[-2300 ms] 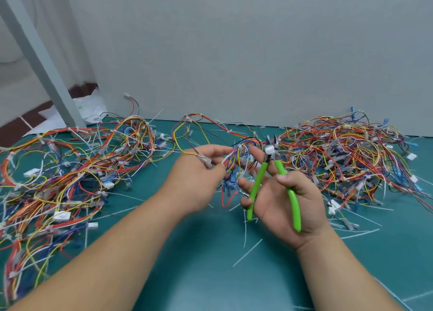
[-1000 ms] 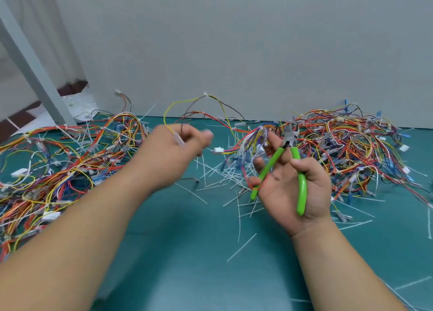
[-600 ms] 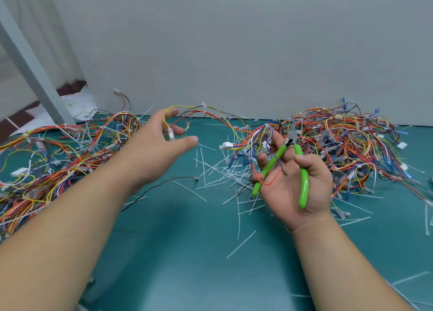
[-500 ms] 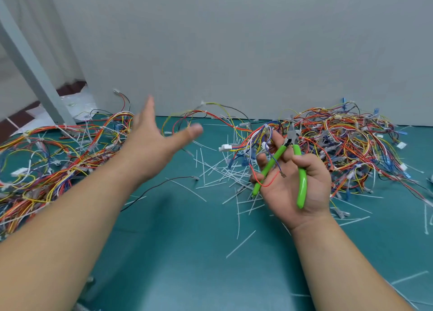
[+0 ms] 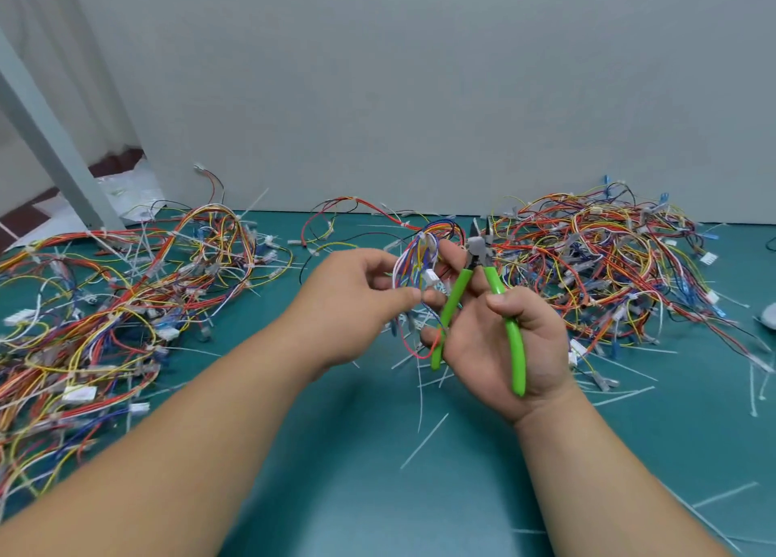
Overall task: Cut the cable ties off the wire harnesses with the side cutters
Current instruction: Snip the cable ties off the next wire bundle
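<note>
Nearest me, low in the frame, both bare forearms reach in over the teal-matted desk (image 5: 378,493), which is littered with cut white plastic tie strips (image 5: 424,441). At centre frame my left hand (image 5: 348,308) has its fingertips curled together, pinching the loose wires of a small harness of thin blue, white and red wires with a white plug (image 5: 413,258). The harness is held up off the desk between the two hands. Just right of it, my right hand (image 5: 478,346) is wrapped round the green-handled steel side cutters (image 5: 513,346), thumb over one handle, while its upper fingers also prop the harness. The cutter's jaws point up and away from me, slightly parted, close beside the wires but not on them.

I judge this to be the sorting step: I am fanning the wires to find a tie on this harness, and I cannot make one out in the bundle. The next move calls for exposing the tie, turning the cutters so the tips slip under the strap alone, and squeezing without nicking any insulation.

Further back, a sprawling heap of red, yellow and blue harnesses (image 5: 126,287) fills the left of the frame and a denser heap (image 5: 596,258) the right. Behind them stand a plain grey wall (image 5: 420,73) and, at upper left, a slanting grey metal post (image 5: 46,136).
</note>
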Demonstrator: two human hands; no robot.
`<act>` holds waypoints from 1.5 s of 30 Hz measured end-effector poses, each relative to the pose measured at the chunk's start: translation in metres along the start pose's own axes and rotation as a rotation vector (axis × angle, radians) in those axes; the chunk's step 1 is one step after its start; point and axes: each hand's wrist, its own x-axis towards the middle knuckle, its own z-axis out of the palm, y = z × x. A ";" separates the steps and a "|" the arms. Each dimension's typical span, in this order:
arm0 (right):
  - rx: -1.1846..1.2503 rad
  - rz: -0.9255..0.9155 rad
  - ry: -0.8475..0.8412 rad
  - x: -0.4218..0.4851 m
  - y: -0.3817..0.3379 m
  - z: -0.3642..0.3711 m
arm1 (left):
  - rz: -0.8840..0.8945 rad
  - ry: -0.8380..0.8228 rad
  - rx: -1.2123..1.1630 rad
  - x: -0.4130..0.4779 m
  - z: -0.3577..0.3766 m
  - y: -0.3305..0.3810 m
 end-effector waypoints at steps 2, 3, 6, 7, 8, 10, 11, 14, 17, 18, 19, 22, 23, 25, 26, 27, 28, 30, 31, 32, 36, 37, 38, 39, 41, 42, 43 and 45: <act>-0.002 0.007 0.000 0.000 0.000 0.002 | -0.055 0.014 -0.116 0.001 -0.003 0.000; 0.000 0.006 0.004 0.000 0.000 0.002 | -0.087 0.015 -0.189 0.001 -0.004 0.002; 0.007 -0.010 0.015 0.000 -0.001 0.005 | -0.148 0.019 -0.393 0.003 -0.008 0.004; 0.014 -0.018 0.018 0.000 -0.001 0.006 | -0.157 0.012 -0.461 0.003 -0.008 0.006; 0.019 -0.024 0.021 0.000 -0.001 0.006 | -0.165 0.006 -0.533 0.003 -0.009 0.007; 0.029 -0.025 0.030 0.000 -0.001 0.006 | -0.187 0.011 -0.659 0.003 -0.010 0.008; 0.037 -0.023 0.041 0.000 -0.001 0.006 | -0.195 0.024 -0.692 0.003 -0.011 0.009; 0.086 -0.003 0.060 0.001 -0.002 0.004 | -0.152 0.053 -0.643 0.002 -0.014 0.005; 0.168 0.027 0.033 0.001 -0.004 -0.001 | -0.060 -0.028 -0.517 -0.010 -0.018 -0.003; 0.185 0.032 0.025 0.001 -0.005 -0.003 | -0.022 -0.070 -0.440 -0.015 -0.019 -0.008; 0.198 0.037 0.028 0.001 -0.005 -0.004 | 0.017 -0.106 -0.338 -0.020 -0.021 -0.012; 0.161 0.034 0.128 0.002 -0.004 -0.005 | 0.065 -0.173 -0.017 -0.028 -0.022 -0.026; 0.124 0.026 0.165 0.003 -0.003 -0.003 | 0.057 -0.204 0.053 -0.030 -0.023 -0.028; 0.045 0.016 0.203 0.003 -0.001 0.000 | 0.066 -0.232 0.142 -0.031 -0.026 -0.028; 0.013 0.015 0.204 0.002 0.000 0.001 | 0.085 -0.183 0.161 -0.030 -0.027 -0.027; -0.015 0.013 0.195 0.002 0.001 0.002 | 0.082 -0.078 0.119 -0.027 -0.028 -0.026; -0.044 0.010 0.178 0.001 0.002 0.004 | 0.051 0.052 0.029 -0.022 -0.028 -0.024; -0.097 0.003 0.128 0.000 0.005 0.005 | -0.071 0.212 -0.130 -0.007 -0.028 -0.018; -0.115 -0.002 0.091 0.000 0.008 0.006 | -0.133 0.208 -0.143 0.001 -0.028 -0.015; -0.128 -0.003 0.052 -0.001 0.010 0.006 | -0.188 0.163 -0.129 0.009 -0.026 -0.014; -0.238 0.042 -0.048 -0.004 0.020 0.008 | -0.417 -0.083 -0.296 0.031 -0.019 -0.007; -0.278 0.060 -0.063 -0.004 0.021 0.008 | -0.431 -0.113 -0.355 0.034 -0.016 -0.008; -0.306 0.077 -0.073 -0.004 0.022 0.008 | -0.408 -0.127 -0.400 0.035 -0.013 -0.008; -0.318 0.092 -0.078 -0.003 0.022 0.007 | -0.361 -0.112 -0.433 0.036 -0.010 -0.008; -0.294 0.111 -0.078 -0.003 0.020 0.005 | -0.292 -0.053 -0.457 0.036 -0.003 -0.008; -0.266 0.117 -0.074 -0.002 0.019 0.003 | -0.290 -0.038 -0.461 0.035 0.000 -0.009; -0.237 0.121 -0.069 -0.002 0.018 0.001 | -0.294 -0.040 -0.467 0.034 0.002 -0.010; -0.206 0.123 -0.074 -0.001 0.015 -0.002 | -0.289 -0.063 -0.472 0.032 0.004 -0.009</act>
